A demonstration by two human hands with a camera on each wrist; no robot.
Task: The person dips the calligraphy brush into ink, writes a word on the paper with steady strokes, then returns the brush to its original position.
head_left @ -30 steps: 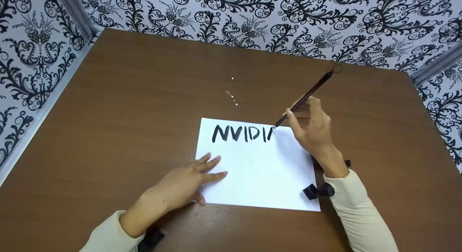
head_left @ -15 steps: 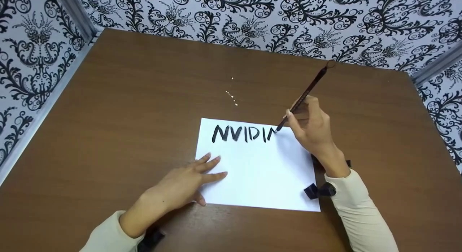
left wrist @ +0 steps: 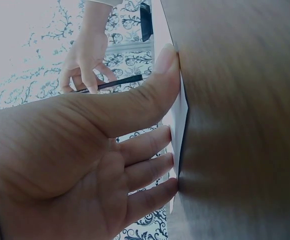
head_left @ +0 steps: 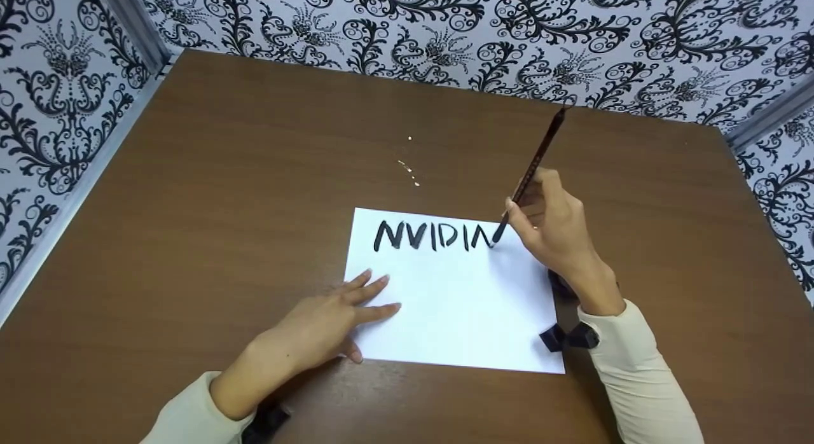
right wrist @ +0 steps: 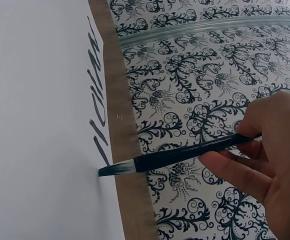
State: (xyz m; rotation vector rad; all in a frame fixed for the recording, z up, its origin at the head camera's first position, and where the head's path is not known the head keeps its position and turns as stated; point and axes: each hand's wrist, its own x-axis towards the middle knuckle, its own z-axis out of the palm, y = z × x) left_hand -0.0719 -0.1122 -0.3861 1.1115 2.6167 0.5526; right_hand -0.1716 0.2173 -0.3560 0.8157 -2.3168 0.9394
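Note:
A sheet of white paper (head_left: pixel 445 304) lies on the brown table, with bold black letters (head_left: pixel 416 235) reading "NVIDI" and a further peaked stroke along its top edge. My right hand (head_left: pixel 556 231) pinches a dark-handled paintbrush (head_left: pixel 537 151) between thumb and fingers. In the right wrist view the bristles (right wrist: pixel 116 168) are pale near the handle, black at the tip, and touch the paper at the stroke's lower end. My left hand (head_left: pixel 324 323) rests with spread, straight fingers on the paper's left edge; in the left wrist view its thumb (left wrist: pixel 155 85) and fingertips press the sheet's edge.
The brown tabletop (head_left: pixel 254 177) spreads around the sheet. Several small pale specks (head_left: pixel 408 170) mark it beyond the paper. Black-and-white patterned wallpaper (head_left: pixel 439 37) borders the far side and both flanks. A black wrist device (head_left: pixel 569 337) overhangs the paper's right edge.
The brush tip has slid down and to the right, drawing the second slanted leg of the last letter. The handle has swung more upright. My left hand and the paper have stayed put.

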